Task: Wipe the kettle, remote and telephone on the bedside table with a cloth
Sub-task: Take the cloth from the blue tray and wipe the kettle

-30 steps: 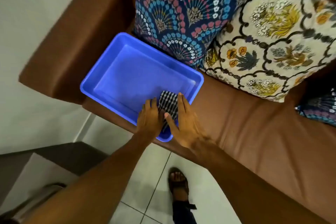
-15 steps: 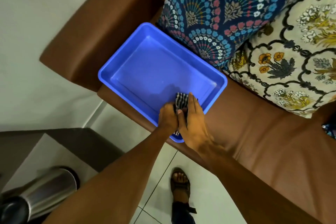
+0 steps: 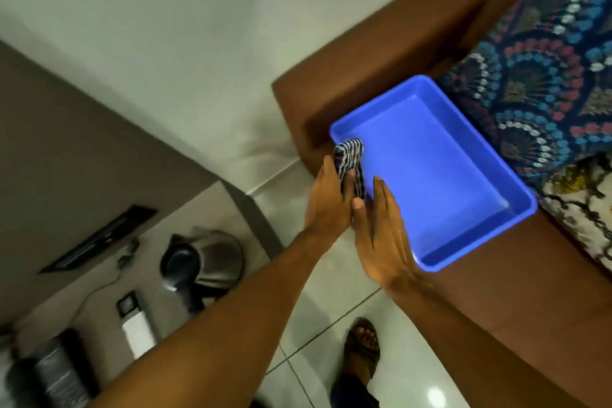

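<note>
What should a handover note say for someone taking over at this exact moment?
Left hand: grip closed on the folded checked cloth, at the near-left corner of the blue tray on the brown sofa.
Right hand: open and flat beside the left, holding nothing.
Kettle and remote sit on the bedside table, left of the sofa. A blurred dark object at the lower left may be the telephone; cannot confirm.
Done: cloth in hand.
Left: wipe the kettle, remote and telephone; no wiping visible here.

The left hand [image 3: 326,200] is gripping the striped cloth [image 3: 350,159] over the blue tray's [image 3: 470,225] near corner; the flat right hand [image 3: 384,235] is lying beside it.
</note>
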### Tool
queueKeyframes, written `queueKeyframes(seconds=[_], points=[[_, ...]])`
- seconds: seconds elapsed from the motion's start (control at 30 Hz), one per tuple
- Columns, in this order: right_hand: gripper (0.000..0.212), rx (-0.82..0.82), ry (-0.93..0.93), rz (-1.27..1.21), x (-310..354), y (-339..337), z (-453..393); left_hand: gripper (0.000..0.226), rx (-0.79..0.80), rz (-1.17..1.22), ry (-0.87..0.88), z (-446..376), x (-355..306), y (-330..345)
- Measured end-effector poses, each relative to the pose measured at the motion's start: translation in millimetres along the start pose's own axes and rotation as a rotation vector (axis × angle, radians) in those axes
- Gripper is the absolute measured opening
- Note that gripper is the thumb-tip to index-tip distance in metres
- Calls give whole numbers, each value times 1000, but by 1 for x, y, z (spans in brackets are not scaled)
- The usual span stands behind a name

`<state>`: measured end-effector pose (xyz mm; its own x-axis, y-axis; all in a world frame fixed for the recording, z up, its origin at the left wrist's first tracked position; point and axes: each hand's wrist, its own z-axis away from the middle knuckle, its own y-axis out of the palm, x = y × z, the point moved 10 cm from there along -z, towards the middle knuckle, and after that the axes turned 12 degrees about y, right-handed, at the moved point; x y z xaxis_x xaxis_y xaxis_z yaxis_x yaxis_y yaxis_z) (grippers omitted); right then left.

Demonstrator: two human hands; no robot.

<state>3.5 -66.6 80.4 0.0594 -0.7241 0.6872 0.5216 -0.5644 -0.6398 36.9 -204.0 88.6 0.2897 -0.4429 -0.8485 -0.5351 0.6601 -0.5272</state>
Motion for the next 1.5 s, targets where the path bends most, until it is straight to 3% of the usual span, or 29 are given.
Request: queueKeyframes(seconds=[0.07, 0.17, 0.33, 0.57, 0.73, 0.83, 0.9, 0.97, 1.1, 1.2, 1.37, 1.5], points=[[74, -41, -107, 72, 36, 22, 19, 35, -54, -26, -4, 8, 5, -51], [84, 129, -154, 5, 83, 75, 57, 22, -156, -126, -24, 36, 17, -140], [85, 307, -246, 110, 139, 156, 127, 19, -261, -282, -70, 100, 43, -270], [76, 358, -368, 370, 174, 232, 199, 17, -353, -449, -252, 194, 120, -382], [82, 336, -150, 308, 141, 266, 216, 23, -358, -409, -407, 254, 181, -390], [85, 265, 207, 205, 103, 280, 211, 27, -345, -403, -527, 281, 214, -375], [74, 239, 353, 96, 84, 293, 212, 28, -326, -403, -607, 296, 234, -363], [58, 244, 386, -54, 78, 304, 214, 28, -330, -375, -655, 308, 247, -354], [58, 297, 452, -316, 66, 330, 218, 37, -374, -260, -729, 330, 277, -338], [47, 328, 481, -437, 61, 339, 214, 36, -445, -179, -790, 341, 293, -334], [50, 192, 660, -665, 39, 324, 202, 40, -670, -14, -850, 344, 302, -333], [58, 154, 734, -725, 23, 311, 191, 46, -653, 37, -691, 307, 282, -326]])
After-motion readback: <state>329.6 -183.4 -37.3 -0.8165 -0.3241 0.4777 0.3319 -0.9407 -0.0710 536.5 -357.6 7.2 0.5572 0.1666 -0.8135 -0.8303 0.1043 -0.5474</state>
